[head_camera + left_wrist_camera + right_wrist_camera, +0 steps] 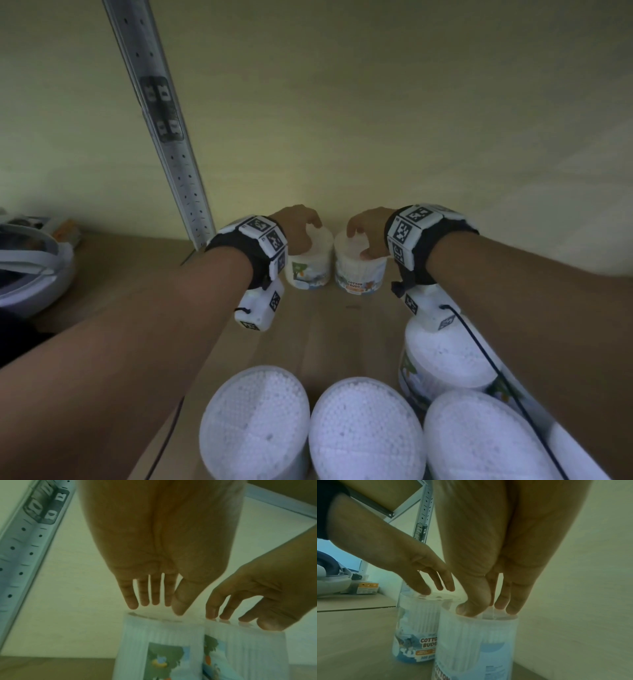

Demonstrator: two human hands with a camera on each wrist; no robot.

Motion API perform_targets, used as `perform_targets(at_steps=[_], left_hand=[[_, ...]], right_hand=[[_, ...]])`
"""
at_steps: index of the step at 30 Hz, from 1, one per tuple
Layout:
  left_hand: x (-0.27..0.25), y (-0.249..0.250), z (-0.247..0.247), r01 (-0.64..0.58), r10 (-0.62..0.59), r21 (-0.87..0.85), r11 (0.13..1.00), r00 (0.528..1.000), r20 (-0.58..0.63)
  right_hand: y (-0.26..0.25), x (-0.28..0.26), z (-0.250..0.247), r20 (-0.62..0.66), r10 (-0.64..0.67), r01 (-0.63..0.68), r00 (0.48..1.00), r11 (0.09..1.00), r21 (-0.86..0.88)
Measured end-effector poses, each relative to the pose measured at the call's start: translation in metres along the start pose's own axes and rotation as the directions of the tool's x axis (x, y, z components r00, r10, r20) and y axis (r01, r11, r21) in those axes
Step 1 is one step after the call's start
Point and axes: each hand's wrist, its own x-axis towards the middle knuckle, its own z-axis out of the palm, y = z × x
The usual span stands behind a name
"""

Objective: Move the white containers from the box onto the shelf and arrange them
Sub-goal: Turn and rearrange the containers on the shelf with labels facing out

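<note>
Placement step: left hand (297,224) and right hand (368,229), fingers loosely spread on the lids of 2 white cylindrical plastic cotton-bud containers (310,262) beside the shelf's grey perforated upright (161,123); next, probably release and fetch more.

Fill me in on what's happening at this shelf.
A person is stocking tubs of cotton buds on a wooden shelf. The left hand and the right hand each rest fingertips on the lid of one tub: the left tub and the right tub stand upright side by side at the back, by the wall. More tubs stand at the front, nearest the camera.
</note>
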Motion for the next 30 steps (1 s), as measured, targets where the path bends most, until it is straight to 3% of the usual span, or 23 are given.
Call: perform_targets(at_steps=[4, 10, 19, 25, 30], left_hand=[[0.002, 0.002, 0.006, 0.073, -0.067, 0.085, 0.994, 0.995, -0.069], [0.005, 0.002, 0.007, 0.066, -0.062, 0.136, 0.988, 0.998, -0.034], [0.001, -0.003, 0.0, -0.074, 0.071, 0.058, 0.996, 0.996, 0.05], [0.002, -0.008, 0.009, 0.003, 0.001, 0.083, 0.997, 0.999, -0.046], [0.004, -0.011, 0.014, -0.031, 0.036, 0.103, 0.994, 0.998, -0.049]], right_hand=[[-0.001, -0.001, -0.001, 0.007, -0.006, 0.006, 1.0, 1.0, -0.009], [-0.004, 0.0, -0.001, 0.023, -0.001, 0.002, 1.0, 1.0, -0.008], [-0.004, -0.001, -0.001, 0.014, -0.002, 0.002, 1.0, 1.0, -0.022], [-0.005, -0.003, -0.002, 0.017, -0.001, 0.001, 1.0, 1.0, -0.017], [-0.005, -0.001, -0.002, 0.025, -0.002, 0.003, 1.0, 1.0, -0.021]])
